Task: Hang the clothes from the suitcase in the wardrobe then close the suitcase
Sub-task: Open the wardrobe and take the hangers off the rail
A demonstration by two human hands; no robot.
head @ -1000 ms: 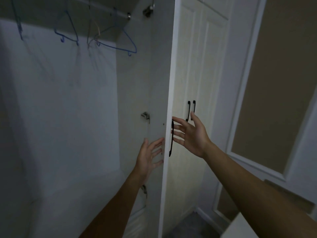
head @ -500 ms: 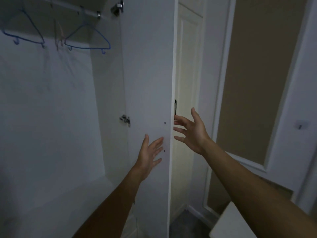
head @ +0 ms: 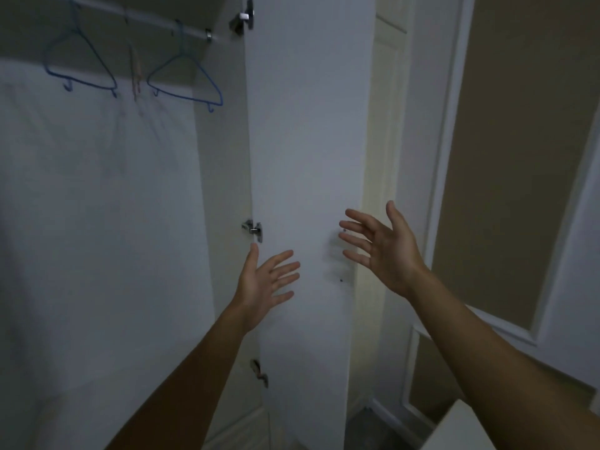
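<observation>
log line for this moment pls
stage: wardrobe open, nothing hung | left hand: open, empty | right hand: open, near door edge | blue hangers: bare on rail

The room is dim, with a cool grey cast. On the right, a tan wall (head: pixel 519 157) is framed in white moulding (head: pixel 571 319) (raised, panel style), and a white baseboard (head: pixel 399 417) runs along its foot. A patch of dark grey floor (head: pixel 363 430) shows below it. A white furniture corner (head: pixel 454 433) juts in at bottom right. The white wardrobe (head: pixel 97 222) fills the left.
</observation>
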